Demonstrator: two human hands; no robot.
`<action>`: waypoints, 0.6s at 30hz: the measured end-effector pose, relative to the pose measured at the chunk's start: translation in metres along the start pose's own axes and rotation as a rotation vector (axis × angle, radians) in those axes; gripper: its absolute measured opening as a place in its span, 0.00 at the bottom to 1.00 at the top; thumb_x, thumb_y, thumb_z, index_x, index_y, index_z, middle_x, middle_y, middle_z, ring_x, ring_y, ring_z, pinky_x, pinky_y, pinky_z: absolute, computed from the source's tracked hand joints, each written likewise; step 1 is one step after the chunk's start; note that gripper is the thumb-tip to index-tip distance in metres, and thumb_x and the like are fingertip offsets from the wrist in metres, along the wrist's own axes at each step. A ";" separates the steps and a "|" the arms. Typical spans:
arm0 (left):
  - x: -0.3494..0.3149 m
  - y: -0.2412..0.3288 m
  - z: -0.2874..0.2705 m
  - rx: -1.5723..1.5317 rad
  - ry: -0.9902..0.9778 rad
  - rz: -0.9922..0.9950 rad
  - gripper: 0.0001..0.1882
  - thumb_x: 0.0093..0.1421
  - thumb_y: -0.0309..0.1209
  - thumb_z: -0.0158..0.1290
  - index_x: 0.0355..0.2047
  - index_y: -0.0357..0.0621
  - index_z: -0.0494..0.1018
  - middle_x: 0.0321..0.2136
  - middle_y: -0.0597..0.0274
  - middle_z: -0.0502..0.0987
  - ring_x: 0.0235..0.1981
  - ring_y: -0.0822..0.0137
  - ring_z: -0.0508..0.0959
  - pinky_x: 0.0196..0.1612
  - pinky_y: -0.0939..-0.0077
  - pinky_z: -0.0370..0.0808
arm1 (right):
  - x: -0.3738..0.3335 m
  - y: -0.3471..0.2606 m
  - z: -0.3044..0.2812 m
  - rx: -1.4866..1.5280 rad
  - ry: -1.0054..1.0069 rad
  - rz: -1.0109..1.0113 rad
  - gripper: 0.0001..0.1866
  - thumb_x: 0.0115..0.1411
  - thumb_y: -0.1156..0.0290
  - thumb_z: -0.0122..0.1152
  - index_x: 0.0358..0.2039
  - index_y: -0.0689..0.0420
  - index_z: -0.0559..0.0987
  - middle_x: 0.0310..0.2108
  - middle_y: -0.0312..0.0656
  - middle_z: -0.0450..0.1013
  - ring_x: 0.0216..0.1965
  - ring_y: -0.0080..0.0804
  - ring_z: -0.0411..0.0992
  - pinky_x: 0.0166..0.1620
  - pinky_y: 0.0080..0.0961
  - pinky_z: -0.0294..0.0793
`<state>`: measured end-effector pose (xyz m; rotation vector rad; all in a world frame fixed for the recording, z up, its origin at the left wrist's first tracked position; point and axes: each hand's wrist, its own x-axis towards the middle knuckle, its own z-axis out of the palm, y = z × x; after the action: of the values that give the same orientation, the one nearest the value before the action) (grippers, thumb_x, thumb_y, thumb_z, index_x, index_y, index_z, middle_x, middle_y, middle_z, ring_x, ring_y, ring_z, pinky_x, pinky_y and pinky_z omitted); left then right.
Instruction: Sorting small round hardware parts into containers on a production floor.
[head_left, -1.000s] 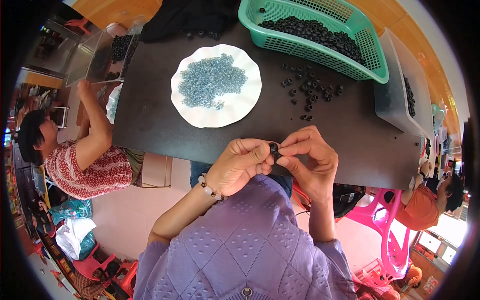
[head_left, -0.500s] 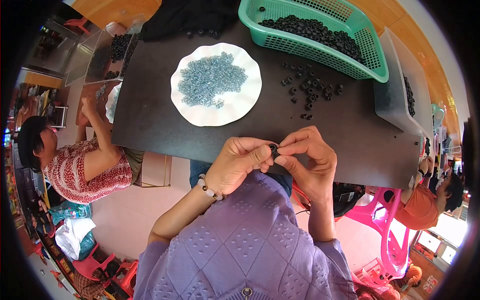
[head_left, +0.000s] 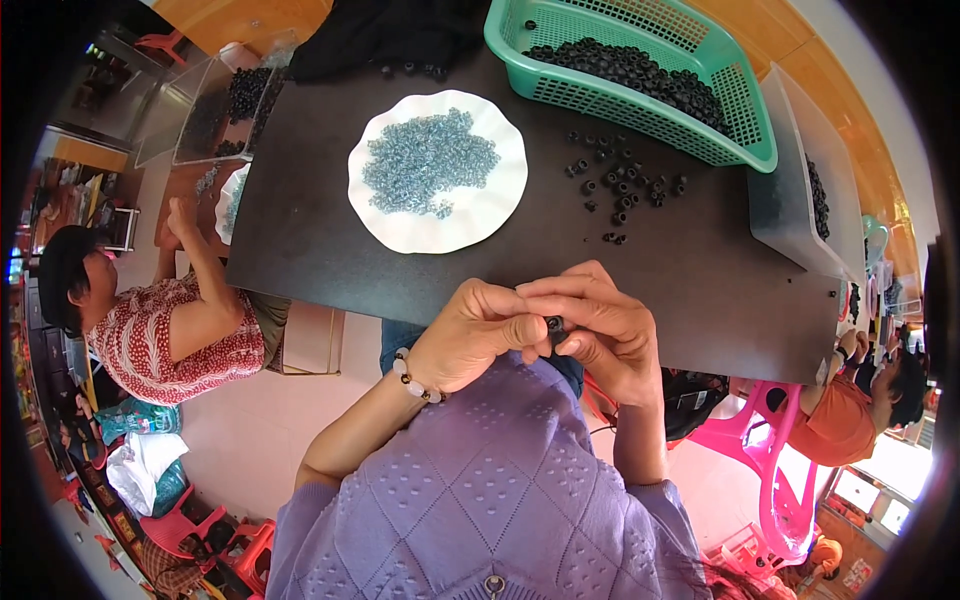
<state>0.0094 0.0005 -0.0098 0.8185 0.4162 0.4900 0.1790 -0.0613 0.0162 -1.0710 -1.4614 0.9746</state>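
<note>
My left hand (head_left: 472,342) and my right hand (head_left: 612,335) meet just past the table's near edge. Pinched between their fingertips is a small black ring-shaped part (head_left: 556,326), its hollow end facing up. Both hands are closed on it; fingers cover much of its lower side. A bracelet of pale beads (head_left: 408,378) circles my left wrist. Beyond my left hand stands a white wavy-rimmed plate (head_left: 440,240), holding a heap of small translucent bluish pieces (head_left: 425,165). Several loose black parts (head_left: 622,185) lie scattered on the table beyond my right hand.
A green plastic basket (head_left: 615,104) full of black parts stands at the far right, beside a see-through box (head_left: 800,215). Black cloth (head_left: 390,35) lies at the back. One person (head_left: 175,335) sits at left, another (head_left: 850,410) at right near a pink stool (head_left: 775,470).
My right fingers have come down over the black part and now reach across to my left fingers. The black part has shifted slightly toward me. The whole view has moved a little.
</note>
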 end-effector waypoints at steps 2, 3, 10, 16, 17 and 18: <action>-0.001 -0.002 0.001 -0.056 -0.013 0.008 0.14 0.55 0.37 0.57 0.31 0.37 0.79 0.20 0.62 0.76 0.22 0.75 0.72 0.27 0.83 0.70 | -0.002 0.000 0.002 0.024 0.022 0.000 0.20 0.53 0.59 0.61 0.39 0.62 0.80 0.41 0.46 0.76 0.40 0.34 0.65 0.44 0.30 0.65; -0.001 -0.001 0.001 -0.052 -0.019 0.007 0.14 0.55 0.37 0.57 0.32 0.37 0.79 0.20 0.62 0.76 0.22 0.75 0.72 0.27 0.83 0.70 | -0.004 0.000 0.003 0.035 0.034 -0.011 0.19 0.54 0.59 0.61 0.39 0.62 0.80 0.40 0.45 0.76 0.40 0.33 0.66 0.44 0.29 0.65; -0.006 0.000 0.007 -0.079 -0.018 -0.003 0.13 0.55 0.36 0.57 0.34 0.37 0.79 0.21 0.62 0.77 0.21 0.76 0.72 0.26 0.83 0.70 | -0.008 -0.003 0.008 0.068 0.080 -0.016 0.17 0.54 0.61 0.62 0.38 0.62 0.81 0.38 0.45 0.77 0.37 0.32 0.67 0.41 0.26 0.66; -0.011 0.003 0.010 -0.045 0.005 -0.030 0.13 0.57 0.35 0.57 0.36 0.39 0.79 0.21 0.64 0.77 0.21 0.77 0.71 0.26 0.83 0.69 | -0.009 -0.002 0.011 0.122 0.081 -0.022 0.18 0.55 0.61 0.61 0.39 0.62 0.80 0.38 0.44 0.77 0.36 0.30 0.67 0.39 0.24 0.66; -0.011 0.003 0.010 -0.046 0.005 -0.030 0.13 0.57 0.35 0.57 0.36 0.39 0.79 0.21 0.64 0.77 0.21 0.77 0.71 0.26 0.83 0.69 | -0.009 -0.002 0.012 0.122 0.080 -0.021 0.18 0.55 0.61 0.61 0.39 0.62 0.80 0.38 0.44 0.77 0.36 0.30 0.67 0.39 0.24 0.66; -0.012 0.003 0.012 -0.046 0.014 -0.022 0.13 0.57 0.36 0.56 0.36 0.39 0.79 0.21 0.64 0.76 0.21 0.77 0.71 0.26 0.84 0.68 | -0.009 -0.003 0.013 0.123 0.098 -0.017 0.19 0.55 0.60 0.61 0.39 0.63 0.80 0.37 0.43 0.78 0.35 0.29 0.66 0.39 0.23 0.66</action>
<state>0.0050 -0.0114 0.0017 0.7660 0.4251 0.4832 0.1661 -0.0714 0.0151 -1.0020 -1.3120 0.9737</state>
